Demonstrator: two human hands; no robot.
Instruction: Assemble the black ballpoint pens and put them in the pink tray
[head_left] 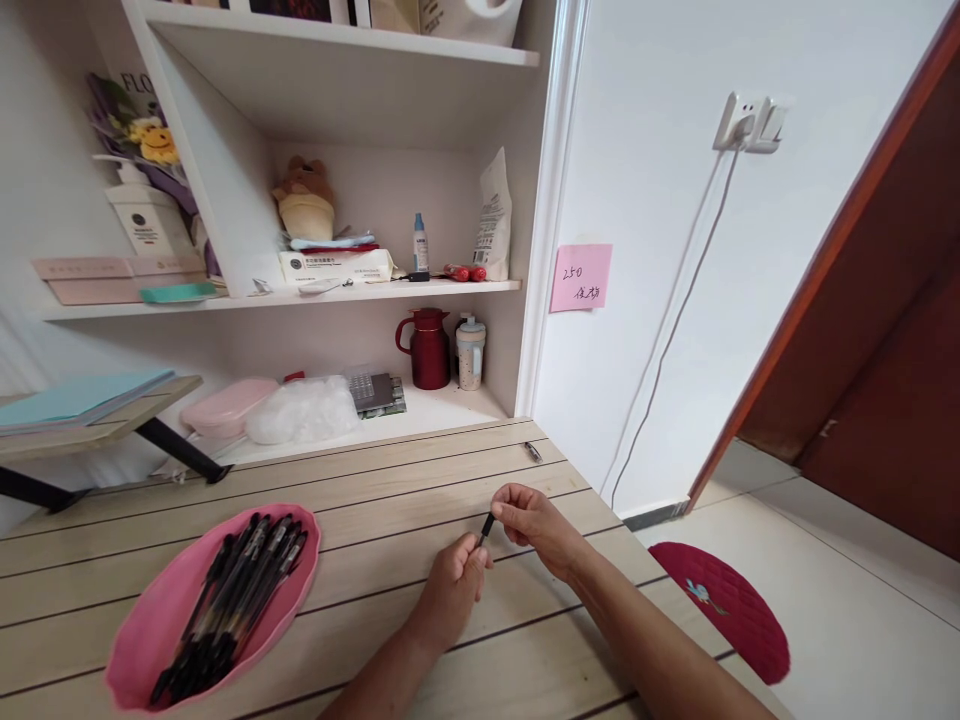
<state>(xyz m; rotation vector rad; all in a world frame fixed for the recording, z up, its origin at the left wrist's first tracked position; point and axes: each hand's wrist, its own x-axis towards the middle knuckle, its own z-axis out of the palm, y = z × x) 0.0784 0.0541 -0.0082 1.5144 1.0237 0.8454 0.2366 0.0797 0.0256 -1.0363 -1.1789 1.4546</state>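
Both hands meet over the right part of the table around one gel pen (487,524). My left hand (455,580) is closed round its barrel, most of which is hidden in the fist. At the pen's black upper end, my right hand (525,518) pinches with thumb and forefinger. A small dark and clear piece that looks like a pen cap (532,452) lies on the table beyond my right hand. To the left, a pink scalloped tray (306,590) holds several black pens (240,590) lying lengthwise.
The slatted wooden table (375,500) backs onto a white shelf unit (360,290) holding a red jug (430,350), a cup (470,352) and a bubble-wrap bundle (304,410). A small raised stand (161,395) is at left. A red stool (739,610) stands at right.
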